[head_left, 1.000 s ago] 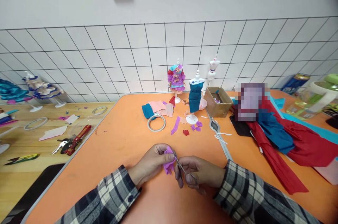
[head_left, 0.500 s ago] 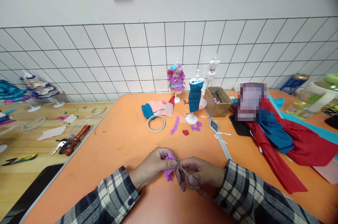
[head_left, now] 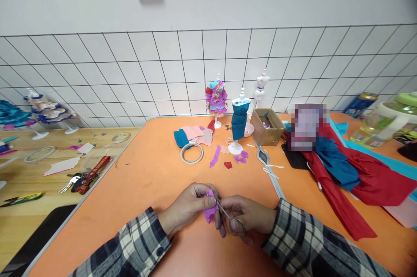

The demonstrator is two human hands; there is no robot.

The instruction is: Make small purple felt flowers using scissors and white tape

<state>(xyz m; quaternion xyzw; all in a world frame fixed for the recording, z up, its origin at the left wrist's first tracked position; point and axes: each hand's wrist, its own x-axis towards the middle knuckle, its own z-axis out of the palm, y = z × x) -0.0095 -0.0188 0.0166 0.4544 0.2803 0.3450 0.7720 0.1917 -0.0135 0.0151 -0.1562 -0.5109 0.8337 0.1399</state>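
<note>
My left hand (head_left: 189, 205) pinches a small piece of purple crepe paper (head_left: 210, 210) just above the orange table (head_left: 153, 172). My right hand (head_left: 243, 216) grips small metal scissors (head_left: 228, 216), fingers through the loops, with the blades touching the paper's right edge. Both hands sit close together near the table's front edge.
Further back stand a teal-dressed mannequin (head_left: 240, 120), a purple-dressed doll (head_left: 216, 98), a bare white mannequin (head_left: 261, 85), a cardboard box (head_left: 269, 127), a tape ring (head_left: 192, 153) and paper scraps (head_left: 198, 134). Red and teal paper (head_left: 345, 168) lies at right. Keys (head_left: 86, 175) lie on the wooden table at left.
The purple paper has turned a little in my left fingers while the scissors shifted slightly lower along its edge. The hands stay in the same place.
</note>
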